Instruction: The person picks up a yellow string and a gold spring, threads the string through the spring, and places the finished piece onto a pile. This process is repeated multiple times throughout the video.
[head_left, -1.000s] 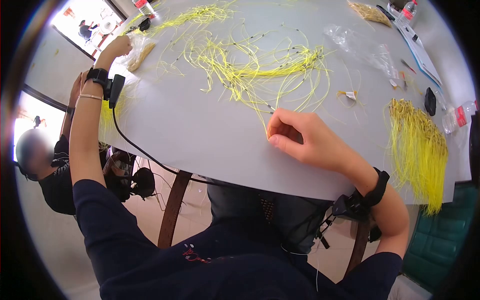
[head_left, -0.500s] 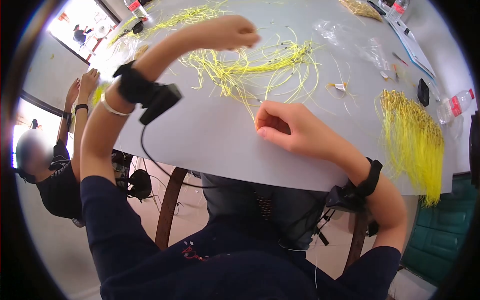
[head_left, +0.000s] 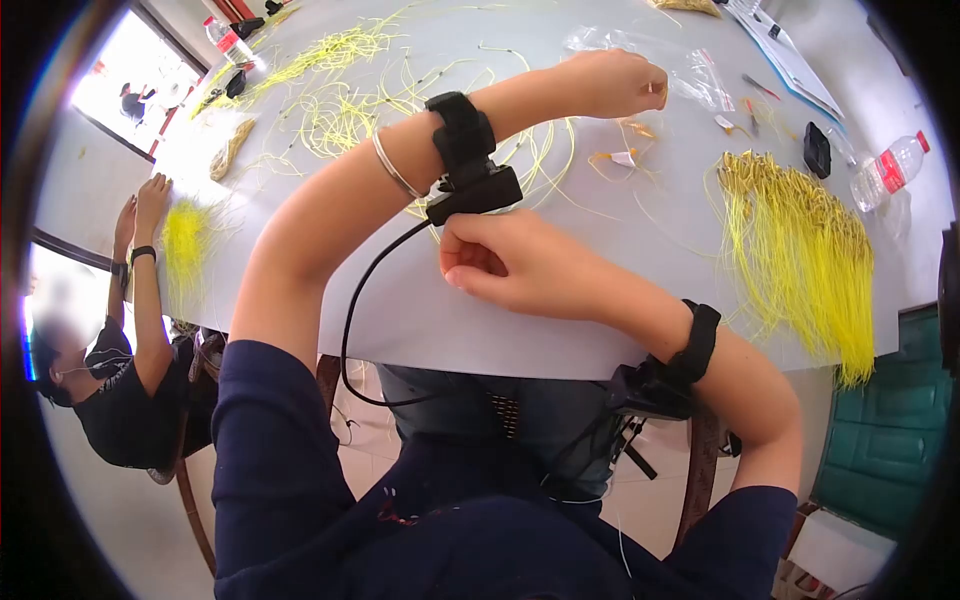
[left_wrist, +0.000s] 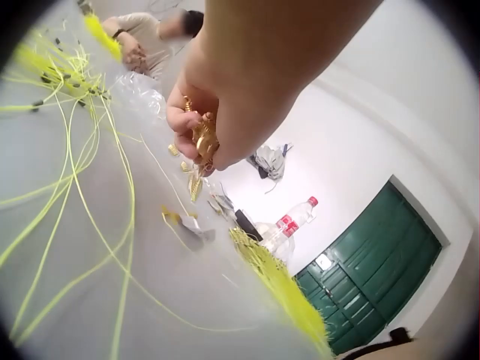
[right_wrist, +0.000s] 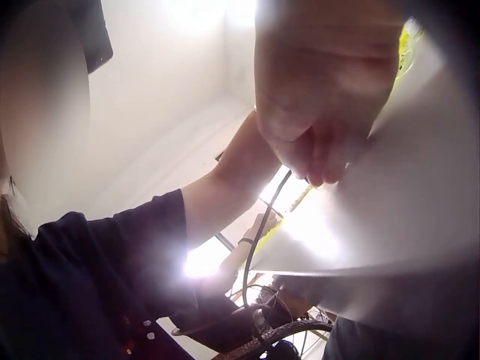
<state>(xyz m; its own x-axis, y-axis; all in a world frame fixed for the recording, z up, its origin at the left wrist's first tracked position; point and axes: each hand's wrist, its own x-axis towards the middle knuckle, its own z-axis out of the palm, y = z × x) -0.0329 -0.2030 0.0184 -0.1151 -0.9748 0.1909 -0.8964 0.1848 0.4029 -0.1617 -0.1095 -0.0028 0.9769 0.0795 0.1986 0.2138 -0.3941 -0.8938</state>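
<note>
My left hand (head_left: 622, 84) reaches across the table's far middle; in the left wrist view this hand (left_wrist: 202, 105) has its fingers curled round gold-coloured metal pieces (left_wrist: 205, 142). More small gold pieces (left_wrist: 195, 186) show just below the fingers; whether they touch the table I cannot tell. Nearer the body, my right hand (head_left: 525, 262) pinches thumb to forefinger at the end of a thin yellow line (head_left: 435, 234), partly covered by the left wrist's camera. Tangled yellow lines (head_left: 345, 125) lie beneath and beyond the left forearm. In the right wrist view the right hand (right_wrist: 326, 97) is dark and blurred.
A fringe of yellow lines with gold tops (head_left: 800, 250) lies at right, beside a black object (head_left: 817, 150) and a bottle (head_left: 890, 172). Clear plastic bags (head_left: 700, 80) lie beyond the left hand. Another person's arms (head_left: 148, 215) rest at the left edge.
My left hand has swung from the bag at the far left across to the far right middle, over the tangle. In the head view the right hand appears further left, still pinched.
</note>
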